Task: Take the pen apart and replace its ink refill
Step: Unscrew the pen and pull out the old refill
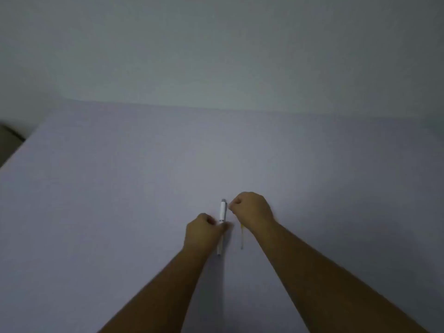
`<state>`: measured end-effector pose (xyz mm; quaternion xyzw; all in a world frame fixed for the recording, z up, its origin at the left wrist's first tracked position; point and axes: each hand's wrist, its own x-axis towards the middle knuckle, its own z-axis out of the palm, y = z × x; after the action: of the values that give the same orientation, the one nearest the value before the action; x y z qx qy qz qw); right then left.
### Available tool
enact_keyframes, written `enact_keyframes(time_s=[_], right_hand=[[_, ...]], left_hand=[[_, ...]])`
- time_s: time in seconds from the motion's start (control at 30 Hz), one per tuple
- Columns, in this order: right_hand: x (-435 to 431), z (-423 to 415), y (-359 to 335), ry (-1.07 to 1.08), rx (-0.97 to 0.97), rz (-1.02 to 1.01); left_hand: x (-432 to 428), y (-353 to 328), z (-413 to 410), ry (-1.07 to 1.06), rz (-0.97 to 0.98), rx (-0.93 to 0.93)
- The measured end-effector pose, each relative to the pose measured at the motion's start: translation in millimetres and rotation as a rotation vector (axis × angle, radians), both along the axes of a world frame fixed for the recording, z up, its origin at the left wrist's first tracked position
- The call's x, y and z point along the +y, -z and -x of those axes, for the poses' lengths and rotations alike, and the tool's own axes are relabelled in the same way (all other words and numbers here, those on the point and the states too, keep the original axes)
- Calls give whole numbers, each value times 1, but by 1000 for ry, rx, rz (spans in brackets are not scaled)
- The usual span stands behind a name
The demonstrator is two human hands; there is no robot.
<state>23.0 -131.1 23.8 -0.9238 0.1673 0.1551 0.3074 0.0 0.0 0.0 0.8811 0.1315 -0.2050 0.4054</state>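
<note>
Item 1: tabletop (120, 212), one, pale lavender-grey, plain surface, filling the lower part of the view and meeting a plain wall (216, 44) at its far edge.

Item 2: pen (222, 210), one, white body with a grey far end, lying lengthwise away from the person near the middle of the tabletop. Its far half is exposed; its middle is covered by the left hand; its near tip shows again below that hand. Whether it rests on the surface or is lifted slightly cannot be told.

Item 3: thin yellowish rod (242, 239), one, likely an ink refill, lying just beside the pen on its right, roughly parallel to it, partly under the right wrist. Blurred; details not legible.

Item 4: left hand (203, 233), one, curled, fingers pressed together around the pen's middle section.

Item 5: right hand (252, 207), one, curled into a loose fist, fingertips drawn together just beside the pen's far half. Whether they touch the pen, or pinch anything small, cannot be told.

Item 6: bare forearms, two, entering from the bottom edge.

Containers: none visible.
</note>
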Motion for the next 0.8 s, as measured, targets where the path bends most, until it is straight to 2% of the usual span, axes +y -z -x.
enact_keyframes(time_s=[0.27, 0.4, 0.57, 0.7, 0.8], right_hand=[[12, -22, 22, -14, 60, 242], [24, -29, 23, 21, 72, 246], [25, -33, 11, 152, 120, -9], [23, -35, -4, 292, 147, -404], [17, -33, -13, 358, 214, -586]], left_hand=[[-3, 14, -7, 150, -172, -32], [2, 12, -4, 118, -97, -78], [10, 8, -3, 15, 61, -110], [13, 0, -1, -66, 332, -4], [16, -10, 1, -122, 484, 71]])
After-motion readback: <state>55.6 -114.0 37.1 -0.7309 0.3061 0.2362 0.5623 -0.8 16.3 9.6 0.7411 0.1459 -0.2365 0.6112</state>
